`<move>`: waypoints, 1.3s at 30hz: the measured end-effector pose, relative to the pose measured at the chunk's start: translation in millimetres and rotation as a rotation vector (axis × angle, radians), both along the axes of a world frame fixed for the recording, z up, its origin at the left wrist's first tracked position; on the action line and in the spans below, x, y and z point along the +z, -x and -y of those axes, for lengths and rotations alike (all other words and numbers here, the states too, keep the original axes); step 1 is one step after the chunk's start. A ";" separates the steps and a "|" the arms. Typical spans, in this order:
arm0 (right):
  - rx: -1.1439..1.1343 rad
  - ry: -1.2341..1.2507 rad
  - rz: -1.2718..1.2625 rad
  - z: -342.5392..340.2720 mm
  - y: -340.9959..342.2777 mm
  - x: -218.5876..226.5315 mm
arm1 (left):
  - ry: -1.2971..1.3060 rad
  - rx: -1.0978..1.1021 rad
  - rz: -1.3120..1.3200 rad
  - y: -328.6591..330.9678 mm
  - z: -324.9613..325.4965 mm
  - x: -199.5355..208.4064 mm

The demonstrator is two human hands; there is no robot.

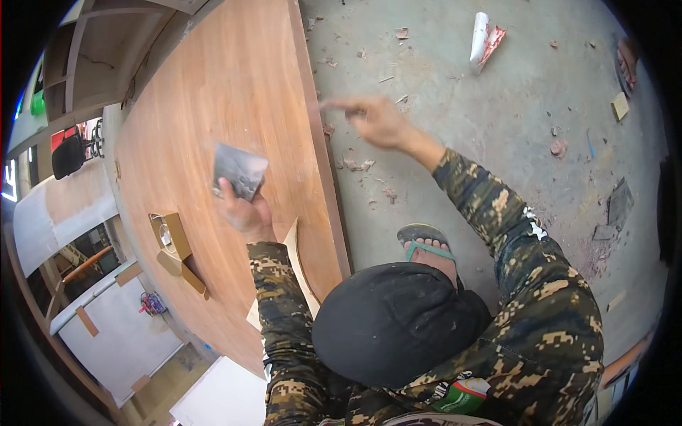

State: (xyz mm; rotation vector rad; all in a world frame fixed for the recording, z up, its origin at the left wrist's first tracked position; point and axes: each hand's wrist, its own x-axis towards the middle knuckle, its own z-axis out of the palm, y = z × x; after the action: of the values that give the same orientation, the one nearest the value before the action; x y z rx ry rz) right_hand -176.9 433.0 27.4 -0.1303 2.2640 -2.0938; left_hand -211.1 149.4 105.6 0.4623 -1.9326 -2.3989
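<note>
grey sheet (241, 170) in half-closed left hand (246, 214)

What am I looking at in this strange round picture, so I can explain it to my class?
There is no machine here: a person works bare-handed, seen from a head-worn camera looking down, whose wide lens bends straight edges. The left hand holds a flat grey piece, somewhat blurred, over a brown wooden surface. On that surface lie an open cardboard box and a pale curved piece, partly hidden. The right hand points a finger near the surface's edge; whether it touches, I cannot tell.
</note>
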 end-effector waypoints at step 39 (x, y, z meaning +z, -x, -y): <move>-0.272 0.188 -0.070 31.0 -9.1 -46.7 | -0.413 -0.082 0.400 -47.6 41.2 -66.6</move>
State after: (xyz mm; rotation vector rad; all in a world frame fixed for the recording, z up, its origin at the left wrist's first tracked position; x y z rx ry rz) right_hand -167.8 402.0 -19.3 0.1050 2.2273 -2.4735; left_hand -163.5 108.3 39.0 0.9607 -1.5779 -2.9547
